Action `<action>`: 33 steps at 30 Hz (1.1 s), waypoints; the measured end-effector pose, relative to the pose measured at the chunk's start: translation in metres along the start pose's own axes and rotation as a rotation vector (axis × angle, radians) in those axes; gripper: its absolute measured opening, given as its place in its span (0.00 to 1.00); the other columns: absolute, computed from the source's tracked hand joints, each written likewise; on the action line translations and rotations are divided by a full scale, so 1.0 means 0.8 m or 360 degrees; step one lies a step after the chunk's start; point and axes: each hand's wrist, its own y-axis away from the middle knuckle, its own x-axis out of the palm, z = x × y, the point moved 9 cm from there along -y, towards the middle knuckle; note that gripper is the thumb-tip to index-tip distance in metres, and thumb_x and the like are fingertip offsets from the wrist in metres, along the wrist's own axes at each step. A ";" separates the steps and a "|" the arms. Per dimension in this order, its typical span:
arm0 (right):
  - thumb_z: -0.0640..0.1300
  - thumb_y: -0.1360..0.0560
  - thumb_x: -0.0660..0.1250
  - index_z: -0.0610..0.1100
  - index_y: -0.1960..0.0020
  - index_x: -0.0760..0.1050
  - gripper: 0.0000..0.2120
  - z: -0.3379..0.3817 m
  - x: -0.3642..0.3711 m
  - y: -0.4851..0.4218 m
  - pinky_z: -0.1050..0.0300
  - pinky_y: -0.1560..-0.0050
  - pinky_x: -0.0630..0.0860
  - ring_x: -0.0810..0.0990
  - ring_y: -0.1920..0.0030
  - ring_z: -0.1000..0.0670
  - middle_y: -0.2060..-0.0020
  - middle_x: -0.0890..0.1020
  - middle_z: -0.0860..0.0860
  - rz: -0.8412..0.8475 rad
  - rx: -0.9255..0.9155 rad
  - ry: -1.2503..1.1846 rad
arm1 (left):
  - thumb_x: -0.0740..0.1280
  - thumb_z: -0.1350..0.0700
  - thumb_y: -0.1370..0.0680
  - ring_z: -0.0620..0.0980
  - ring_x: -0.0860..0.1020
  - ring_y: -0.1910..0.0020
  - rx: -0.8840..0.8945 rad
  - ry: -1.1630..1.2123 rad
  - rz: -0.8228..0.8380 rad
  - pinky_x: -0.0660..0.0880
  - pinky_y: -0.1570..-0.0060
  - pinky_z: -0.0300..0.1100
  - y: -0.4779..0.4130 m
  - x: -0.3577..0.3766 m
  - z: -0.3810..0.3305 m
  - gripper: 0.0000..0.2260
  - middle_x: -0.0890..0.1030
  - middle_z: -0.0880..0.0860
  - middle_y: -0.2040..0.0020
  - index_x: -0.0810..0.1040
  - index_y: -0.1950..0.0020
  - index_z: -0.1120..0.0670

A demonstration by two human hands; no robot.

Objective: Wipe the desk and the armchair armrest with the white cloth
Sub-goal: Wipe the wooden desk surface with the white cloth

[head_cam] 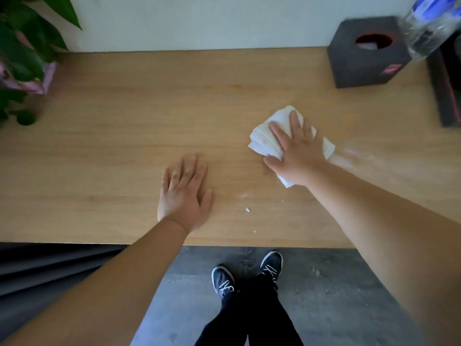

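Observation:
The wooden desk point(112, 151) fills the middle of the view. My right hand point(296, 151) presses flat on the crumpled white cloth point(264, 138) right of the desk's centre, fingers spread over it. A pale smear point(359, 158) lies on the wood just right of the cloth. Small white crumbs point(247, 209) sit near the front edge. My left hand point(184, 193) rests palm down on the bare wood, holding nothing. A dark grey shape point(45, 268) at lower left, below the desk edge, may be the armchair; I cannot tell.
A black tissue box point(366, 58) stands at the back right, with a clear water bottle point(424, 28) beside it and a dark object point(446, 88) at the right edge. A leafy plant in a pink pot point(27, 53) sits back left. My shoes point(249, 273) are on grey floor.

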 end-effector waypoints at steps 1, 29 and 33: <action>0.66 0.24 0.60 0.62 0.18 0.48 0.39 0.019 0.004 0.006 0.29 0.24 0.51 0.45 0.17 0.35 0.15 0.44 0.46 -0.0093 -0.0089 0.0010 | 0.49 0.38 0.17 0.55 0.48 0.16 0.0009 -0.0009 -0.0019 0.46 0.19 0.60 -0.002 0.003 0.001 0.30 0.51 0.48 0.14 0.52 0.16 0.44; 0.37 0.27 0.70 0.50 0.29 0.80 0.27 0.175 0.065 0.238 0.37 0.19 0.57 0.63 0.19 0.41 0.21 0.69 0.48 -0.0178 -0.0462 -0.0792 | 0.48 0.43 0.18 0.52 0.55 0.17 0.0272 0.0573 0.0020 0.47 0.18 0.55 0.030 -0.013 -0.034 0.30 0.63 0.52 0.17 0.66 0.19 0.53; 0.48 0.27 0.56 0.56 0.37 0.84 0.24 0.145 0.016 0.211 0.61 0.42 0.74 0.81 0.42 0.64 0.35 0.84 0.55 -0.0203 -0.0125 -0.1474 | 0.51 0.44 0.17 0.57 0.61 0.19 0.0252 0.0899 -0.0039 0.57 0.20 0.57 0.031 -0.029 -0.011 0.29 0.67 0.56 0.20 0.70 0.21 0.57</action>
